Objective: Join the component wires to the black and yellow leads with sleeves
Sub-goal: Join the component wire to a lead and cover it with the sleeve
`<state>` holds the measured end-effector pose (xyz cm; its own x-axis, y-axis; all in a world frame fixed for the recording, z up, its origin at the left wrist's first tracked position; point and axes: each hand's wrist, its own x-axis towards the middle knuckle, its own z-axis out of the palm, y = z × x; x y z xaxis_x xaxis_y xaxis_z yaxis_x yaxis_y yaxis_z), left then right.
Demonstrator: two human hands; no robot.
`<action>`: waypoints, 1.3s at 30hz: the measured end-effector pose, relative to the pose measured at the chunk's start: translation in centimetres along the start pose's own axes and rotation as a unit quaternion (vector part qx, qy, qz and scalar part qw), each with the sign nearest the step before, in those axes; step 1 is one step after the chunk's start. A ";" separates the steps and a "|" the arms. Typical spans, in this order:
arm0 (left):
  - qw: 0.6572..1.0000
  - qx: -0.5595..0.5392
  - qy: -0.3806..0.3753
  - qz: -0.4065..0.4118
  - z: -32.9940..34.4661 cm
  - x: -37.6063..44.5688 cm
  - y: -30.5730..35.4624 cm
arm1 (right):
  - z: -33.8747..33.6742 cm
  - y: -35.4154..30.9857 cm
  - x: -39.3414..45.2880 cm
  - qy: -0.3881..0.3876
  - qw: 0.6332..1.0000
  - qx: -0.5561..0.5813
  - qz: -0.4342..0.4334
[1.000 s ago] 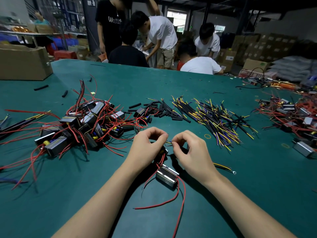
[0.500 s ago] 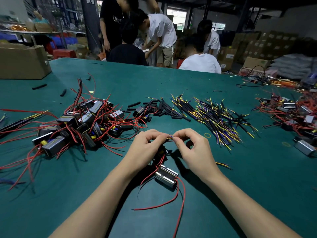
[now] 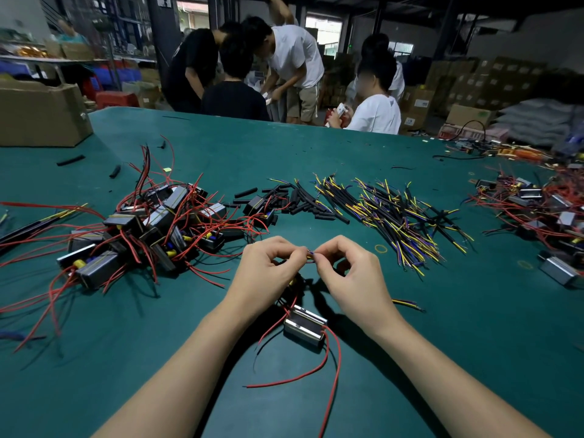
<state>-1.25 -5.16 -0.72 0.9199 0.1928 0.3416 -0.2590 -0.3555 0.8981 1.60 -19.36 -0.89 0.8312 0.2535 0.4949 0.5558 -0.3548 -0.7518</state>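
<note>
On a green table (image 3: 316, 147), a tangled pile of components with red wires (image 3: 142, 229) is seen at left. At centre, thin wire ends (image 3: 310, 255) are pinched between the left hand (image 3: 271, 263) and right hand (image 3: 350, 273), fingers curled tight. A metal-cased component (image 3: 305, 324) is laid just below them. Loose black sleeves (image 3: 297, 200) and black and yellow leads (image 3: 395, 216) are spread further right.

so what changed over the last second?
The left hand and right hand closed the small gap between their fingertips and now pinch the wire ends together at one point. The component stayed on the table, and the piles are unmoved.
</note>
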 end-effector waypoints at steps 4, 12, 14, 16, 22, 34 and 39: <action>1.000 0.010 0.015 0.006 0.1 0.0 -0.2 | 0.2 0.0 0.0 0.008 1.000 -0.013 -0.002; 0.999 0.030 0.015 0.033 0.2 0.1 -0.3 | 0.0 -0.2 0.2 -0.001 1.000 -0.012 0.001; 0.998 0.038 0.015 0.042 0.2 0.0 -0.3 | -0.1 -0.4 0.1 0.000 1.000 0.004 0.006; 0.998 0.047 0.019 0.043 0.2 0.0 -0.2 | -0.2 -0.5 0.2 0.003 1.000 0.015 0.014; 0.998 0.051 0.031 0.015 0.3 0.1 -0.4 | -0.2 -0.5 0.1 0.007 1.000 -0.006 -0.003; 0.995 0.007 0.008 -0.102 0.4 0.5 0.8 | -1.1 -0.8 0.3 0.000 0.960 -0.227 -0.165; 0.985 -0.041 -0.081 -0.148 -0.6 0.7 1.2 | -1.2 -1.3 0.4 0.027 0.864 -0.386 -0.322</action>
<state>-1.08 -4.88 0.82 0.9919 0.1257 0.0195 0.0100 -0.2297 0.9732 1.24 -19.90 0.87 0.3329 0.5866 0.7382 0.7304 -0.6556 0.1916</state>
